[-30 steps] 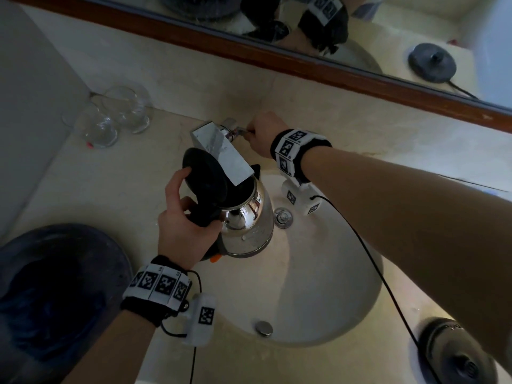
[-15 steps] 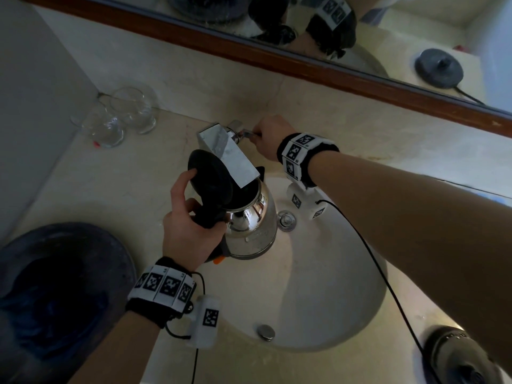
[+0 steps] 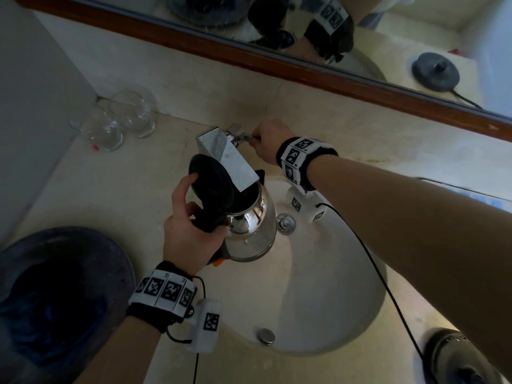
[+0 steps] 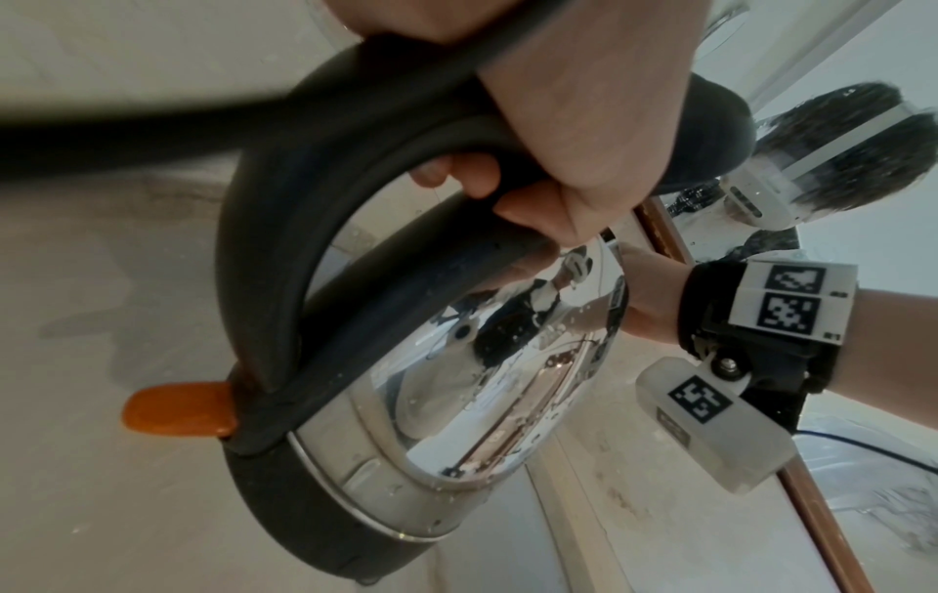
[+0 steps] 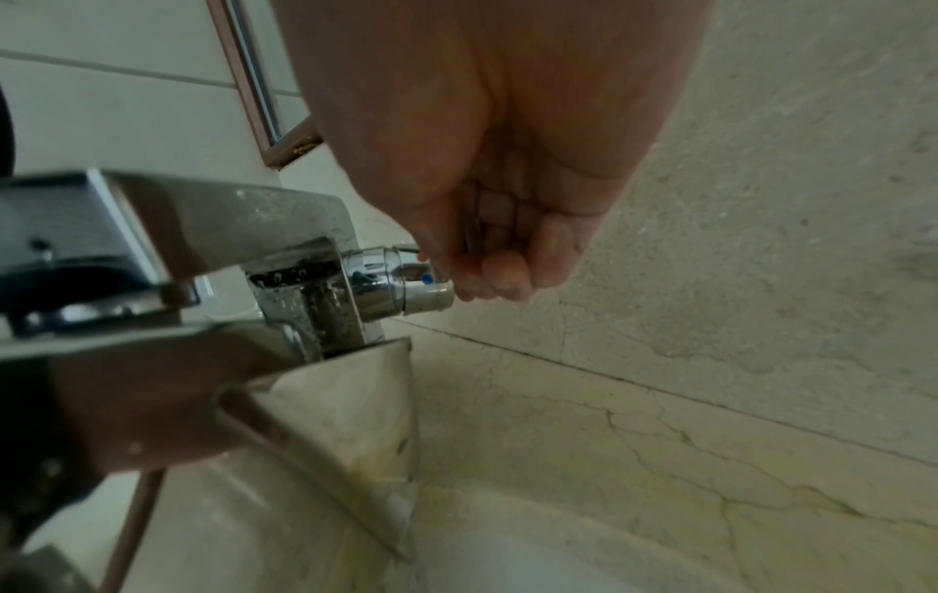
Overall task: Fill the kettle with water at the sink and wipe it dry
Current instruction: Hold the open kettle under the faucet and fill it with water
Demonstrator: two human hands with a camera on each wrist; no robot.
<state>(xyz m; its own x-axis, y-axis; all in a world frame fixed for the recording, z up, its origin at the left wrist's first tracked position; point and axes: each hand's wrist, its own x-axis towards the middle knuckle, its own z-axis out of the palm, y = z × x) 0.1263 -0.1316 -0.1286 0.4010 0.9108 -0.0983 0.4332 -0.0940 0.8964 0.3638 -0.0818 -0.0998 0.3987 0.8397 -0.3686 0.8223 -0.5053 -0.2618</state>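
Note:
A shiny steel kettle [image 3: 253, 234] with a black handle [image 4: 304, 224] and an open black lid [image 3: 210, 181] hangs over the round sink [image 3: 332, 300], its mouth under the flat chrome tap spout [image 3: 227, 159]. My left hand [image 3: 188, 231] grips the kettle's handle, thumb up against the lid. An orange switch [image 4: 177, 409] sits at the handle's foot. My right hand [image 3: 270, 145] holds the thin tap lever [image 3: 246, 137] beside the chrome valve [image 5: 406, 281]; its fingers curl round the lever in the right wrist view. Water droplets dot the kettle's body.
Two clear glasses [image 3: 122, 120] stand at the back left of the marble counter [image 3: 110, 195]. A dark round basin [image 3: 61, 295] lies at the front left. The kettle's base [image 3: 454, 356] sits at the front right. A wood-framed mirror [image 3: 304, 67] runs along the back wall.
The kettle and both hands have kept their places under the tap; only my head view has shifted slightly.

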